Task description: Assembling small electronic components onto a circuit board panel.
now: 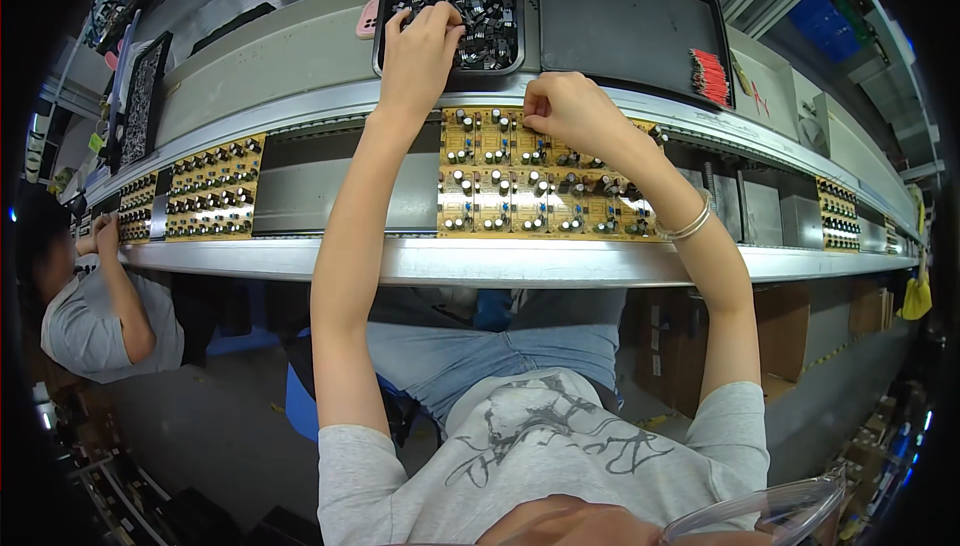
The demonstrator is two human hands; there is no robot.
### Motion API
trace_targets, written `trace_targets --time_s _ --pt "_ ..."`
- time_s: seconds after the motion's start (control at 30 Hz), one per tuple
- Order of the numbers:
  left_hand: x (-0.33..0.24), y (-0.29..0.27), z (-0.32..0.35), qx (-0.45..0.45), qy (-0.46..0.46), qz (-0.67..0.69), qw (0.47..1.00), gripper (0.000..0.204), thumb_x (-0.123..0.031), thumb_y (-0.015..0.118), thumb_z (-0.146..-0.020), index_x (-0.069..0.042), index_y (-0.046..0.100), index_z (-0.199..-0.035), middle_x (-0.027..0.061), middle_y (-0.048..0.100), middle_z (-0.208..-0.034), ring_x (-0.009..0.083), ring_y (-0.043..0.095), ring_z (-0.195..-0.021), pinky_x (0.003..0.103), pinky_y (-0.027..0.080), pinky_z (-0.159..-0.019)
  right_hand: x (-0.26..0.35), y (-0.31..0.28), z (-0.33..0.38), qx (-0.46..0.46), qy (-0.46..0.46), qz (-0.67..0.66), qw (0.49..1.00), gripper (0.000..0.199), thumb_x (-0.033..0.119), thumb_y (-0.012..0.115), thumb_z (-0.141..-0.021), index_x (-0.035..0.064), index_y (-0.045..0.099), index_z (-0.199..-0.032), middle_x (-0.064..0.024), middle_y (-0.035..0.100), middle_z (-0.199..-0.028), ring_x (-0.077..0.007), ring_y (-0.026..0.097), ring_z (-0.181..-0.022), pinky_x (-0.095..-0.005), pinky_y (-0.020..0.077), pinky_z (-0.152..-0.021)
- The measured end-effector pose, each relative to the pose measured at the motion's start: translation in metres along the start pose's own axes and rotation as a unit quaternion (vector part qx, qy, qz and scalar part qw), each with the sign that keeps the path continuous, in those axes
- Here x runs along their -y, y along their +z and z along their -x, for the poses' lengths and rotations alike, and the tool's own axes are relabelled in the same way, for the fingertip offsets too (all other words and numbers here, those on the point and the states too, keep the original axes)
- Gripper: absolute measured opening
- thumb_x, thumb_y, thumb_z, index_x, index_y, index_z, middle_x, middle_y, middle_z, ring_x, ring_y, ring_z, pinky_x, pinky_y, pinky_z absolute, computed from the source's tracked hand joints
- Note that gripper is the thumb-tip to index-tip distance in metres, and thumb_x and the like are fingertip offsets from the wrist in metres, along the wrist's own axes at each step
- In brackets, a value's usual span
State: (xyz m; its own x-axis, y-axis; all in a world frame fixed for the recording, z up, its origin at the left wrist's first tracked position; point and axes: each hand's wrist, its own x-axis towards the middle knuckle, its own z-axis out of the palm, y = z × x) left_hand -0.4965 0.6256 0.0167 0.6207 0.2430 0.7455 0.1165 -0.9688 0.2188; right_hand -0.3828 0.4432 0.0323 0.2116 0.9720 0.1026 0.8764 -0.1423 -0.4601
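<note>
Grey shirt (540,446) nearest. Right hand (565,111) pinched shut on circuit board (540,181), held part hidden. Left hand (420,46) half-curled in black parts tray (450,6), grip unclear. Risk: elbow nudges board; loose parts spill.

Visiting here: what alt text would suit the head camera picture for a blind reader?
A seated person's left hand reaches into a black tray of small dark parts, while the right hand pinches at a yellow circuit board on a conveyor line.
</note>
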Motion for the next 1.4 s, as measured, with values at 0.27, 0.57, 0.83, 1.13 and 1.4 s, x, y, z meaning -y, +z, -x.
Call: trace_targets --time_s 0.27,0.57,0.83,1.13,1.4 --pt "-0.004 -0.012 -0.004 0.016 -0.109 0.175 0.978 0.008 -0.008 0.059 -0.085 -0.001 0.056 -0.089 0.0077 0.063 -0.079 0.0203 0.064 -0.075 0.03 0.048 -0.073 0.007 0.005 0.001 -0.044 0.001 0.03 0.999 0.018 0.014 0.068 -0.073 0.0024 0.062 -0.085 -0.0109 0.065 -0.078 -0.0286 0.064 -0.075 -0.0387 0.0503 -0.069" --pt "0.0 -0.053 -0.005 0.306 -0.175 0.333 0.875 0.013 -0.009 0.062 -0.085 0.0 0.06 -0.094 0.0029 0.063 -0.082 0.0101 0.061 -0.079 0.024 0.047 -0.074 0.0 -0.009 -0.042 -0.174 -0.078 0.009 0.982 0.013 0.016 0.063 -0.081 0.0047 0.064 -0.087 -0.0077 0.063 -0.083 -0.022 0.062 -0.074 -0.0335 0.0486 -0.068" --pt "-0.04 -0.053 -0.001 0.387 -0.078 0.247 0.885 0.015 -0.006 0.067 -0.076 0.003 0.062 -0.086 0.0092 0.064 -0.076 0.0156 0.061 -0.073 0.028 0.048 -0.071 -0.004 0.005 -0.11 -0.068 -0.12 0.198 0.97 0.01 0.008 0.062 -0.075 0.0071 0.067 -0.083 -0.0064 0.062 -0.09 -0.0264 0.061 -0.088 -0.0379 0.05 -0.077" --pt "-0.04 -0.033 0.012 0.357 0.006 0.121 0.926 0.011 -0.007 0.068 -0.071 0.0 0.065 -0.079 0.0111 0.066 -0.069 0.0229 0.065 -0.066 0.03 0.05 -0.067 0.002 0.013 -0.109 -0.114 -0.155 0.302 0.934 0.022 0.012 0.065 -0.074 0.0121 0.066 -0.096 -0.0072 0.06 -0.096 -0.0223 0.062 -0.092 -0.0348 0.0499 -0.076" --pt "-0.039 -0.029 0.015 0.354 0.025 0.087 0.931 0.009 -0.011 0.068 -0.073 -0.004 0.064 -0.077 0.0073 0.065 -0.07 0.0201 0.063 -0.069 0.032 0.04 -0.079 -0.001 0.02 -0.108 -0.164 -0.163 0.324 0.918 0.021 0.012 0.061 -0.078 0.0125 0.063 -0.098 -0.0051 0.06 -0.097 -0.0207 0.061 -0.094 -0.0352 0.0477 -0.079"
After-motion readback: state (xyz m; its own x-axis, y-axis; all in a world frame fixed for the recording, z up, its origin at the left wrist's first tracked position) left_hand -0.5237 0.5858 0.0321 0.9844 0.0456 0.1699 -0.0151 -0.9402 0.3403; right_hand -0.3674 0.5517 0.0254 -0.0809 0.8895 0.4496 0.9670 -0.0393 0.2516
